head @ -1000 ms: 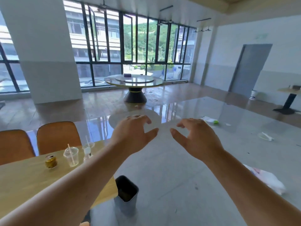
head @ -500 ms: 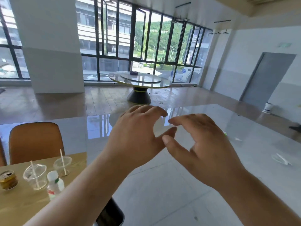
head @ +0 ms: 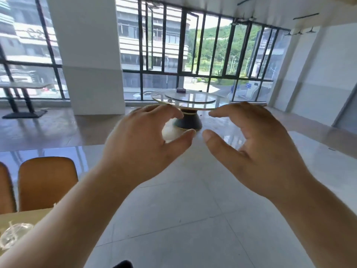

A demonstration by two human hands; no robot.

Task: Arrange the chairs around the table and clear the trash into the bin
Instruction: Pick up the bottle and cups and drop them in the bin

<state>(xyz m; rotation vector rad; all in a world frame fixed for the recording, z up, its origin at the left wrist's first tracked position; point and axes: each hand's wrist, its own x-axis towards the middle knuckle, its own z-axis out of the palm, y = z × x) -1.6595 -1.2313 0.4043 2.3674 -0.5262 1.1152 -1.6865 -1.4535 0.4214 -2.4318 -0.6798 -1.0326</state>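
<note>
The left hand (head: pixel 143 140) and right hand (head: pixel 257 144) hover mid-air, fingers loosely curved, holding nothing. At eight o'clock the tan moulded chair (head: pixel 47 182) stands at the pale wooden counter (head: pixel 25 215); it looks rigid, fairly light, best gripped along the backrest's top edge.

Single wide-angle view from head height, facing forward and slightly down toward far windows (head: pixel 212 55). Very near lens: left hand (head: pixel 139 144), right hand (head: pixel 257 144). Wooden table (head: pixel 23 215) corner near left.
</note>
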